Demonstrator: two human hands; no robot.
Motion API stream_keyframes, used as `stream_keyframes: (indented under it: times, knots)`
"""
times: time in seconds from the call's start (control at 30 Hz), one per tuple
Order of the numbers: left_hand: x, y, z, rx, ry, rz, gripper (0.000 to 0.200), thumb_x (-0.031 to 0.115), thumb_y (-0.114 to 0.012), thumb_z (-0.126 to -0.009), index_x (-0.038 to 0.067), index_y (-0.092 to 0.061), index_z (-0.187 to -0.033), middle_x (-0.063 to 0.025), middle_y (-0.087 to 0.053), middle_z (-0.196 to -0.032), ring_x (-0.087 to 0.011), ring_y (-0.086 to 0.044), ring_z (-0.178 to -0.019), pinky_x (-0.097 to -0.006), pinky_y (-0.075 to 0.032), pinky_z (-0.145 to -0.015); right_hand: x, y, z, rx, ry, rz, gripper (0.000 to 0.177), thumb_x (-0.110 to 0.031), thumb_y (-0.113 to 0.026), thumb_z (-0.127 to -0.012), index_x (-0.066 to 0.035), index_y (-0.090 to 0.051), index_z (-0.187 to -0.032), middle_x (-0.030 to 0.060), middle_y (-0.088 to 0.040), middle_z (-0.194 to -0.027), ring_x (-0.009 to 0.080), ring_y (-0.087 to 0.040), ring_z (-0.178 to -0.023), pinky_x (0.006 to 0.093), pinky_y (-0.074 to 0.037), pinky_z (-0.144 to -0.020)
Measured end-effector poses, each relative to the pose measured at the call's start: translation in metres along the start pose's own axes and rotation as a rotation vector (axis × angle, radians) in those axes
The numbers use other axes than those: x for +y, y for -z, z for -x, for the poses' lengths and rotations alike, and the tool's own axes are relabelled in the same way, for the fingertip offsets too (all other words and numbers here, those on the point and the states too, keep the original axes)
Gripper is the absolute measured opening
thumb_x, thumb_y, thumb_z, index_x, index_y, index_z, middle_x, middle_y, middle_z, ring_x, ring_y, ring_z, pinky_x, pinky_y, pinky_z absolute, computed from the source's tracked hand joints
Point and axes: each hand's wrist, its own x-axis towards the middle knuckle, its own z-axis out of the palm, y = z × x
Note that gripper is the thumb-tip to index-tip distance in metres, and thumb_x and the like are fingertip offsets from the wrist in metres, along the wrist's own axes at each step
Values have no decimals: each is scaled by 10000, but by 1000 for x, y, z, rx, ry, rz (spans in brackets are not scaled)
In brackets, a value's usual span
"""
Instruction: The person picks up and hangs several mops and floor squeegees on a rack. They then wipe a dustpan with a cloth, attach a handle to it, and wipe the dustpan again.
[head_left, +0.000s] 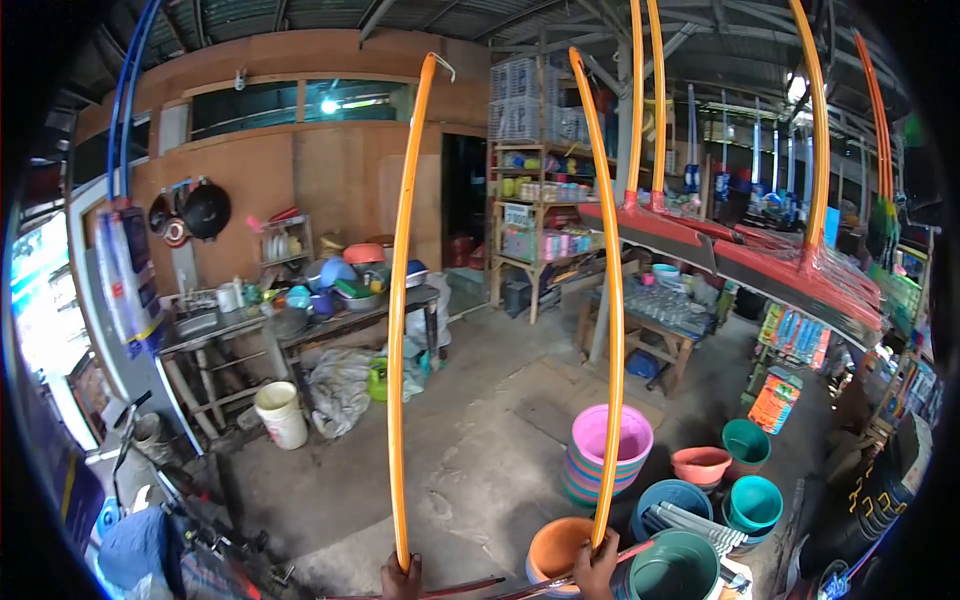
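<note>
At the bottom edge, my left hand (402, 579) is closed around the lower end of a long orange pole (402, 300), which stands nearly upright and has a loop of cord at its top. My right hand (597, 570) grips a second orange pole (612, 300) the same way, over the orange bucket (558, 550). The two poles are apart, and what lies below my hands is out of view. Thin dark red bars (455, 588) run sideways near both hands; I cannot make out what they belong to.
Red floor squeegees (740, 250) with orange handles hang at upper right. Plastic tubs, including a stacked pink one (610, 440) and a dark green one (672, 568), stand at lower right. A cluttered bench (300, 335) and a white bucket (281, 415) are at left. Shelves (540, 205) stand behind.
</note>
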Motion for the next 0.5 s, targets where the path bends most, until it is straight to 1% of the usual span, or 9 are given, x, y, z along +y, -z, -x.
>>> stream_keyframes:
  times: [0.1,0.17,0.2,0.27,0.33,0.4,0.43,0.47,0.5]
  knots:
    - [-42,-25,-49,-147,68,25,206,194,-634,-877,6,-558,-914,-54,-502,-556,-117,-428,-484,-296,-364,-412,15,-23,-8,5,-141,-31,316,-22,-514,-854,21,-404,-1147,88,-508,-922,118,-520,-755,242,-432,-654]
    - [-36,-35,-88,-123,-97,85,208,201,-637,-875,6,-565,-877,-59,-492,-540,-120,-424,-474,-304,-361,-406,15,-45,-18,-5,-272,-40,271,-30,-511,-874,2,-409,-1122,49,-499,-834,73,-491,-651,208,-397,-553]
    - [-30,-41,-110,-142,-121,107,208,201,-637,-875,6,-565,-877,-59,-492,-540,-120,-424,-474,-304,-361,-406,2,-54,-30,29,-261,-28,271,-30,-511,-874,2,-409,-1122,49,-499,-834,73,-491,-651,208,-397,-553]
    - [-15,-44,-153,-165,-188,174,236,229,-634,-879,3,-572,-849,-62,-497,-537,-121,-430,-481,-304,-365,-415,-39,-70,-49,-56,-512,292,556,-295,-602,-878,-71,-372,-1332,226,-487,-1274,402,-496,-1122,439,-412,-910]
    - [-11,-48,-194,-200,-217,180,272,264,-626,-883,-1,-582,-842,-60,-502,-552,-124,-445,-496,-303,-377,-431,-48,-97,-72,-21,-447,325,580,-334,-543,-903,-48,-304,-1348,258,-518,-1194,361,-549,-1042,442,-425,-881]
    - [-38,-65,-227,-279,-238,235,292,284,-623,-886,-5,-585,-862,-48,-494,-566,-121,-449,-514,-301,-382,-443,-58,-118,-90,150,-331,184,400,-273,-515,-903,-15,-484,-1207,251,-584,-1059,350,-574,-967,421,-440,-846]
    - [-62,-81,-242,-314,-192,199,286,280,-613,-894,-4,-582,-875,-32,-479,-581,-114,-437,-524,-300,-378,-444,7,-129,-94,249,-127,82,243,-38,-507,-889,-13,-409,-1110,14,-472,-744,44,-440,-547,195,-345,-472]
    - [-67,-90,-259,-343,-202,223,286,280,-613,-894,-4,-582,-875,-32,-479,-581,-114,-437,-524,-300,-378,-444,2,-130,-104,241,-106,185,254,-45,-513,-890,-13,-404,-1118,-1,-449,-689,51,-426,-523,204,-341,-460]
    - [-70,-100,-275,-356,-219,254,283,279,-608,-897,-1,-579,-883,-29,-478,-590,-111,-435,-531,-296,-379,-451,-13,-132,-116,273,-169,119,275,-72,-538,-880,7,-426,-1119,39,-491,-714,89,-468,-580,242,-380,-509]
